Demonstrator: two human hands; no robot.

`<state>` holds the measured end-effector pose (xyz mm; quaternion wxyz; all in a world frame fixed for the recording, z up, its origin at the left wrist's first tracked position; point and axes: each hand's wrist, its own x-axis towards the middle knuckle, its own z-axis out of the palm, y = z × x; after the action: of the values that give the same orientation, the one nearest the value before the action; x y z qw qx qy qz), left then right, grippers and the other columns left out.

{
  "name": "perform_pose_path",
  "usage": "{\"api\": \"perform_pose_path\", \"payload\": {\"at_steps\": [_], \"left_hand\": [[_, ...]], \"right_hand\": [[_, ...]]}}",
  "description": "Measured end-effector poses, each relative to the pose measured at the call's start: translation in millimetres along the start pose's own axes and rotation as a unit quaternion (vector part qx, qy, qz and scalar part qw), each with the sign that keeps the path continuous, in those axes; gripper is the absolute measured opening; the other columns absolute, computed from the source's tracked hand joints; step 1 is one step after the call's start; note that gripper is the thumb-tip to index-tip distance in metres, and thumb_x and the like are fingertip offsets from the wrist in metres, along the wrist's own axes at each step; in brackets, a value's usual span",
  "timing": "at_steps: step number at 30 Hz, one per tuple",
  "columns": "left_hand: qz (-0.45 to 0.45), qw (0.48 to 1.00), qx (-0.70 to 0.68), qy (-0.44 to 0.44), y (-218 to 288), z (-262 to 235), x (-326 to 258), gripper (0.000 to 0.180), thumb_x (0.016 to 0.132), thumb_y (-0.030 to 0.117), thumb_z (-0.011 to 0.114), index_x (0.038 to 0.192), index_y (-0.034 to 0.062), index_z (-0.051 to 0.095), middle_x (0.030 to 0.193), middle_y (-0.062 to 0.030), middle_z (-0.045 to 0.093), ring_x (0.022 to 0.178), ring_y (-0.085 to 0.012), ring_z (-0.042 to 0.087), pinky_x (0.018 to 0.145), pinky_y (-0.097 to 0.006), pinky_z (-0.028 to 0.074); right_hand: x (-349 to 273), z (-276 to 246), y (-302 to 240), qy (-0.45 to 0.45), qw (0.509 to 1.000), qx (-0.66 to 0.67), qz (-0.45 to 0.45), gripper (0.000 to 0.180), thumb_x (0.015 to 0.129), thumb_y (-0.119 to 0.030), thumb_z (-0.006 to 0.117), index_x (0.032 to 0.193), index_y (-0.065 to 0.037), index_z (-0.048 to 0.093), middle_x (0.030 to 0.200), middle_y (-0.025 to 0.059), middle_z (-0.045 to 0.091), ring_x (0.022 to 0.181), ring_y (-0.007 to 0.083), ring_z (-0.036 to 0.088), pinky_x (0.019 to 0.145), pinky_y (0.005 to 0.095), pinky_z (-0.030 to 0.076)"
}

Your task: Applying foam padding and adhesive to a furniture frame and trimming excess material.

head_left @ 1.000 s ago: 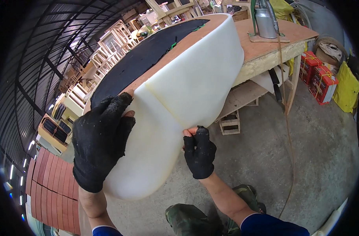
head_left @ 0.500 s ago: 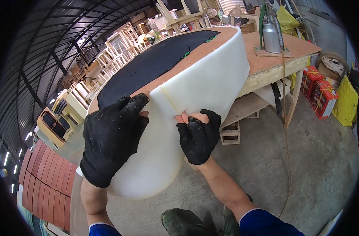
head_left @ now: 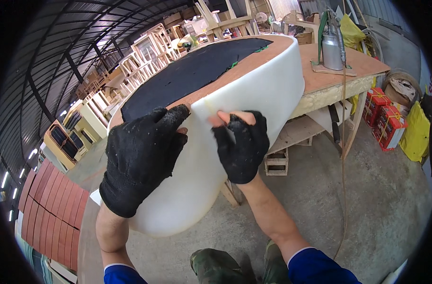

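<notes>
White foam sheet wraps the side of a large rounded wooden piece with a brown board top and a black cloth panel on it. A faint yellowish seam runs down the foam from the top rim. My left hand, in a black fingerless glove, is closed on the foam at the upper edge, left of the seam. Just right of it, my right hand, gloved alike, has bent fingers pinching the foam at the seam near the rim. Its fingertips are slightly blurred.
Behind on the right, a wooden worktable carries a metal spray gun cup with a hanging hose. Red boxes and a yellow bag stand beyond it. Reddish slats lie lower left; chair frames fill the back.
My right hand has moved up along the seam, closer to the top rim. My left hand keeps its place on the foam edge. The view has shifted slightly.
</notes>
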<state>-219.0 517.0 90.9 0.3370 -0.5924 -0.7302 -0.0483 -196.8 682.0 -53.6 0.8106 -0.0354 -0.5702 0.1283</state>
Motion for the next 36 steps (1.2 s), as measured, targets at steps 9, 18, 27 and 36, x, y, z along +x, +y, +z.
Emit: {"api": "perform_pose_path", "payload": {"at_steps": [9, 18, 27, 36], "left_hand": [[0.033, 0.998, 0.031, 0.042, -4, 6, -1, 0.033, 0.085, 0.013, 0.072, 0.118, 0.0099, 0.071, 0.097, -0.0106, 0.074, 0.073, -0.0260, 0.072, 0.069, -0.037, 0.056], [0.016, 0.997, 0.010, 0.078, -9, 9, -6, 0.033, 0.084, 0.018, 0.075, 0.115, 0.0110, 0.068, 0.088, -0.0106, 0.073, 0.073, -0.0249, 0.072, 0.066, -0.037, 0.056], [-0.009, 0.992, 0.020, 0.124, -17, 9, -14, 0.032, 0.081, 0.027, 0.083, 0.094, 0.0107, 0.058, 0.065, -0.0067, 0.065, 0.056, -0.0207, 0.069, 0.053, -0.033, 0.052], [-0.120, 0.983, -0.121, -0.074, -28, -29, -42, 0.040, 0.082, 0.028, 0.081, 0.107, 0.0117, 0.055, 0.066, -0.0051, 0.068, 0.063, -0.0226, 0.071, 0.058, -0.035, 0.053]], "right_hand": [[31, -17, -2, 0.015, 0.997, 0.054, 0.056, 0.017, 0.083, -0.011, 0.080, 0.092, -0.004, 0.068, 0.086, 0.0083, 0.063, 0.078, 0.0264, 0.061, 0.070, 0.0358, 0.049], [10, -54, 7, -0.040, 0.992, 0.011, 0.119, 0.016, 0.086, -0.007, 0.077, 0.087, -0.004, 0.062, 0.080, 0.0054, 0.056, 0.070, 0.0158, 0.054, 0.066, 0.0285, 0.045], [-53, -27, 7, -0.104, 0.988, -0.094, -0.059, 0.023, 0.086, -0.011, 0.077, 0.095, -0.008, 0.057, 0.092, 0.0065, 0.058, 0.082, 0.0282, 0.055, 0.077, 0.0426, 0.041], [-26, -34, -18, -0.156, 0.981, 0.036, -0.110, 0.028, 0.078, -0.004, 0.078, 0.104, -0.006, 0.066, 0.105, 0.0081, 0.059, 0.091, 0.0294, 0.058, 0.082, 0.0429, 0.046]]}}
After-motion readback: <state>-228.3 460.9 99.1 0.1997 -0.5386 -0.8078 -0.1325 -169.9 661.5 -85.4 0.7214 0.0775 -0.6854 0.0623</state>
